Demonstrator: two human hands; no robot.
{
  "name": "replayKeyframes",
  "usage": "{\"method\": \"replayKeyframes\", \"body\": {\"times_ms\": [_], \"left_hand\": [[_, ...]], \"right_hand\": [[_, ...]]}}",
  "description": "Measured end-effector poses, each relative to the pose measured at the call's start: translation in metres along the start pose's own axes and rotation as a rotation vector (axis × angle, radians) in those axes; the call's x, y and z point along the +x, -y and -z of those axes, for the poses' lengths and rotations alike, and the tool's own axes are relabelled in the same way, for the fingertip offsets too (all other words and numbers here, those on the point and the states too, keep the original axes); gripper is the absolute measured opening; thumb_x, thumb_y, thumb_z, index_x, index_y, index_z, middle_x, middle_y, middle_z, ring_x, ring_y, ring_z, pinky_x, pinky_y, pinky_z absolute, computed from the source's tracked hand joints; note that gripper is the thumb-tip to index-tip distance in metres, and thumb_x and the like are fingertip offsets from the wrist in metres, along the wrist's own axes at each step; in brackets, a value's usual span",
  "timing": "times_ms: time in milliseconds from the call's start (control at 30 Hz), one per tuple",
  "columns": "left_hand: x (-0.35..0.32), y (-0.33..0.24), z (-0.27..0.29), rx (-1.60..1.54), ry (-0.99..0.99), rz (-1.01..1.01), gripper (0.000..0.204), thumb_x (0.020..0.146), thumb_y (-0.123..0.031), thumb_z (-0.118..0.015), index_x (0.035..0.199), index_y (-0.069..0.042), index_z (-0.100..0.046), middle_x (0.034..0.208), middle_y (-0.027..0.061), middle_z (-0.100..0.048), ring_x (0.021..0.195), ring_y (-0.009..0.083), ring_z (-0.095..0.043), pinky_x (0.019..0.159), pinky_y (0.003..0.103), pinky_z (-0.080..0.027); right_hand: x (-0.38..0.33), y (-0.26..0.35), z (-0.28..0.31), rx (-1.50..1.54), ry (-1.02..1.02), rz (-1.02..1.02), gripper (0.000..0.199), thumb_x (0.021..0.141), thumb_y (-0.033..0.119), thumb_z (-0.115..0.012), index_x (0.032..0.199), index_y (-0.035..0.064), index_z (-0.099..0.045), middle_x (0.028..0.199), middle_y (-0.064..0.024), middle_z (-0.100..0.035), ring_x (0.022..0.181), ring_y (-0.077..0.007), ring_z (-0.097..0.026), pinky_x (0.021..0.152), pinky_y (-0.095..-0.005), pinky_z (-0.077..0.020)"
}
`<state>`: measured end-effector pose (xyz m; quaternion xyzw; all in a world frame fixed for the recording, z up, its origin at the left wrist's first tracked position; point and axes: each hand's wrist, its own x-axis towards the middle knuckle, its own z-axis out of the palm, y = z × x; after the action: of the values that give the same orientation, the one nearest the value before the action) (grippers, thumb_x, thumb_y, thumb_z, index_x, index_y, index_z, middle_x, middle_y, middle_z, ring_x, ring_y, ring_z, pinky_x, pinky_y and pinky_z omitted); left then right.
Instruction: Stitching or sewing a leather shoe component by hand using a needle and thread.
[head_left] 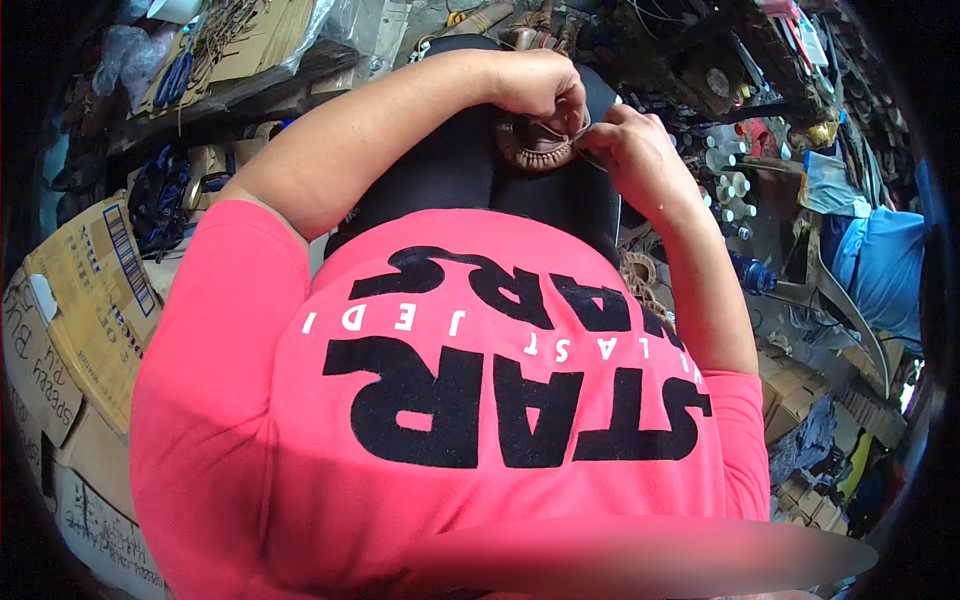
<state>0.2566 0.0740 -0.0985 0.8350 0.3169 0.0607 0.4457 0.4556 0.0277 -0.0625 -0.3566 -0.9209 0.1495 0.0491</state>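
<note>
- Several cardboard boxes (pixel 85 290) are stacked at the far left, with marks on their sides.
- Above them, near the upper left edge, lies a crumpled clear plastic bag (pixel 135 62).
- Just right of the boxes sits a dark blue bundle (pixel 160 200), its exact kind hard to make out.
- Higher up, flat brown cardboard (pixel 255 35) carries a tangle of thin brown strands (pixel 205 50), with dark blue loops (pixel 173 80) beside them.
- A bright pink shirt (pixel 480 500) with black and white lettering fills the middle, above dark trousers (pixel 435 175) in the view.
- The left hand (pixel 538 82) bends in over the lap, fingers curled and thumb and fingertips closed together on a thin pale cord (pixel 566 134).
- Beneath the fingertips, a brown shoe (pixel 535 157) with a gathered, stitched edge rests on the thighs, partly covered by the hands.
- The right hand (pixel 640 150) meets it from the other side, thumb and forefinger pinched on the cord close to the left fingertips.
- Farther right stand small bottles with white caps (pixel 738 185), and below them a blue bottle (pixel 755 273).
- Light blue cloth (pixel 885 265) hangs near the right edge.
</note>
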Motion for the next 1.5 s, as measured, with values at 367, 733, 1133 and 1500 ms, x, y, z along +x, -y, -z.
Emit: {"method": "replayKeyframes", "body": {"times_ms": [367, 733, 1133, 1500], "left_hand": [[-0.053, -0.012, -0.028, 0.214, -0.391, 0.083, 0.027, 0.077, -0.019, -0.066, 0.097, -0.003, -0.057, 0.091, 0.0141, -0.06, 0.092, 0.0326, -0.058, 0.079, 0.04, -0.046], [-0.117, 0.001, 0.029, -0.917, -0.7, -0.048, 0.029, 0.094, -0.025, -0.048, 0.098, 0.0, -0.063, 0.094, 0.0146, -0.065, 0.092, 0.0274, -0.061, 0.086, 0.038, -0.046], [-0.093, 0.091, 0.015, -1.795, -0.211, -0.429, 0.04, 0.096, -0.034, -0.041, 0.062, -0.013, -0.049, 0.085, 0.0117, -0.067, 0.086, 0.0295, -0.066, 0.086, 0.045, -0.047], [-0.052, 0.032, 0.06, 0.184, -0.603, 0.325, 0.029, 0.089, -0.025, -0.052, 0.095, 0.0, -0.067, 0.082, 0.0132, -0.067, 0.084, 0.0233, -0.064, 0.079, 0.036, -0.048]], "right_hand": [[-0.03, -0.029, -0.03, 0.924, -0.181, -0.341, 0.019, 0.082, 0.016, -0.068, 0.097, 0.0044, -0.068, 0.074, 0.0017, -0.057, 0.074, -0.008, -0.052, 0.069, -0.0227, -0.0413], [-0.178, -0.101, 0.024, 1.413, -0.496, -0.54, 0.035, 0.094, 0.022, -0.049, 0.125, 0.0071, -0.052, 0.074, 0.007, -0.049, 0.067, -0.0035, -0.039, 0.08, -0.0288, -0.0369], [-0.21, -0.074, -0.033, 0.199, -0.063, -0.657, 0.031, 0.091, 0.034, -0.052, 0.076, 0.0065, -0.059, 0.065, -0.0073, -0.057, 0.062, -0.0246, -0.052, 0.07, -0.0342, -0.0361], [-0.076, -0.062, 0.024, 0.511, -0.388, -0.4, 0.041, 0.084, 0.022, -0.064, 0.124, 0.0137, -0.055, 0.115, -0.0078, -0.057, 0.102, -0.0165, -0.054, 0.086, -0.0311, -0.0416]]}}
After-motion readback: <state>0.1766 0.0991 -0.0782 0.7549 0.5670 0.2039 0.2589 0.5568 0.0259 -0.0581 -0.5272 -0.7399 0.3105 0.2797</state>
